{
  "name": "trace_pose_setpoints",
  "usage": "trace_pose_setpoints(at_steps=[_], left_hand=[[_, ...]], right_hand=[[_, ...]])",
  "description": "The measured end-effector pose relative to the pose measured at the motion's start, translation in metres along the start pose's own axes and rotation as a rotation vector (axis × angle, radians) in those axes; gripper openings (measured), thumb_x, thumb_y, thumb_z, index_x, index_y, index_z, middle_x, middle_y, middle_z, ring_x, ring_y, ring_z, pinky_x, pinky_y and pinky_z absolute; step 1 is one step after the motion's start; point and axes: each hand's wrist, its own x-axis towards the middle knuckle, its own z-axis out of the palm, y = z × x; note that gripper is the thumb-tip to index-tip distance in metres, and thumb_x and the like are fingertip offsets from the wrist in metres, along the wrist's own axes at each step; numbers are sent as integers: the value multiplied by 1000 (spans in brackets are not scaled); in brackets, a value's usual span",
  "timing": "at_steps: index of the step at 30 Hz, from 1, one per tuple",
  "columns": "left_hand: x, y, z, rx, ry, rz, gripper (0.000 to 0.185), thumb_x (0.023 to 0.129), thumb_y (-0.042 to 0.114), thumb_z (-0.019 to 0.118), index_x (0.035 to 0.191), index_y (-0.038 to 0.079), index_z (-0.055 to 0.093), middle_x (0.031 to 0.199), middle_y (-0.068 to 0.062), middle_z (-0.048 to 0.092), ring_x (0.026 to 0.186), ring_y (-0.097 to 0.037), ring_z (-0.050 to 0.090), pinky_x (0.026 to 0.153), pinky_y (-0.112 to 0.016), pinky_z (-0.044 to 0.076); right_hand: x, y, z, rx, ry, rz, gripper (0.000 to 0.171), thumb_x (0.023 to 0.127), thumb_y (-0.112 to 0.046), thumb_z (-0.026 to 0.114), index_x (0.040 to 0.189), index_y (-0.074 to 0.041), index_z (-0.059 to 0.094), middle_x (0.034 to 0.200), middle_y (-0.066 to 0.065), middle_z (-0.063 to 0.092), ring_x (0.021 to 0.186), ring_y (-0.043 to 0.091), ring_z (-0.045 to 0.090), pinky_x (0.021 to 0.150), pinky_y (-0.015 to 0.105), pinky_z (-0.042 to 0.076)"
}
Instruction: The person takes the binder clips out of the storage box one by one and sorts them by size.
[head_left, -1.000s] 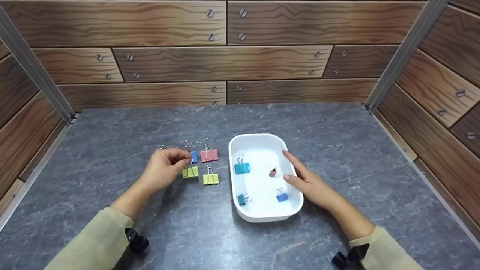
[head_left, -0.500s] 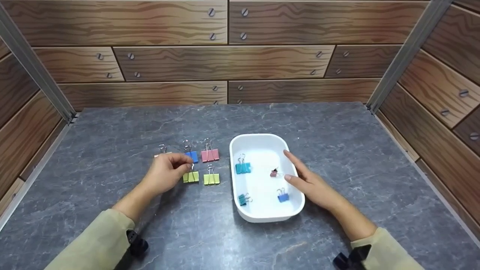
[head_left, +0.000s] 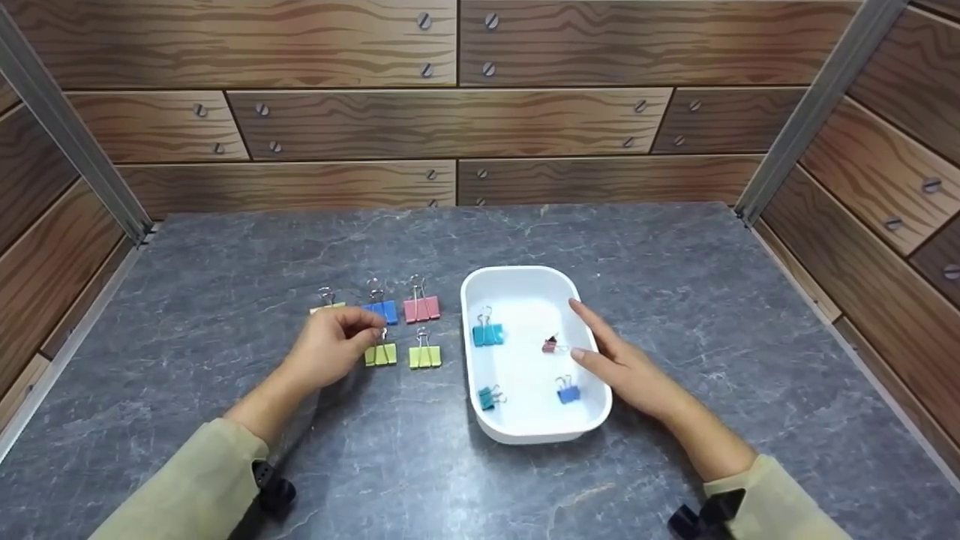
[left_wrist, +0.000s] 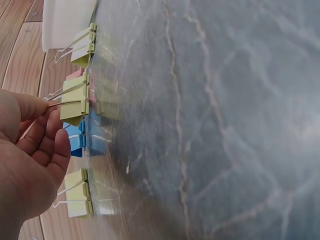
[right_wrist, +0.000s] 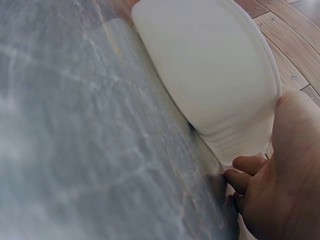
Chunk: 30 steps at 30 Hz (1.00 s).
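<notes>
My left hand pinches a wire handle of a yellow binder clip between thumb and fingers. That clip stands on the table with its handles up; in the left wrist view the yellow binder clip has its handle at my fingertips. Beside it stand another yellow clip, a blue clip, a pink clip and a third yellow clip, partly behind my hand. My right hand holds the right side of a white container, thumb over the rim, other fingers against the outer wall.
Inside the container lie a larger teal clip, a smaller teal clip, a small blue clip and a small red clip. The grey marbled table is bordered by wood-patterned walls.
My left hand has come down slightly, lowering the yellow clip onto the table in front of the blue one. My right hand stays on the container.
</notes>
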Motion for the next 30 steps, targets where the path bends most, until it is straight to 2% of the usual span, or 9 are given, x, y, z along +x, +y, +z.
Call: trace_pose_setpoints(at_steps=[12,22,30], left_hand=[[0,-1,1,0,-4,-29,11,95,-2,71,103,-3,79,90,-10,75,77,-13,59,67,-22,47],[0,-1,0,-3,2,-20,12,94,-2,70,103,-5,78,89,-8,75,76,-13,59,66,-22,48],[0,0,-4,-18,-31,-18,13,95,-2,70,105,-6,77,92,-9,75,79,-14,61,69,-22,50]], right_hand=[[-1,0,0,45,-17,-31,71,109,-37,60,170,-35,22,175,13,21,157,34,26,122,55,28],[0,0,0,23,-9,-26,72,109,-39,60,170,-36,23,174,14,22,157,36,26,122,55,26],[0,-1,0,23,-10,-23,72,109,-38,60,170,-36,22,174,14,22,157,35,26,122,54,26]])
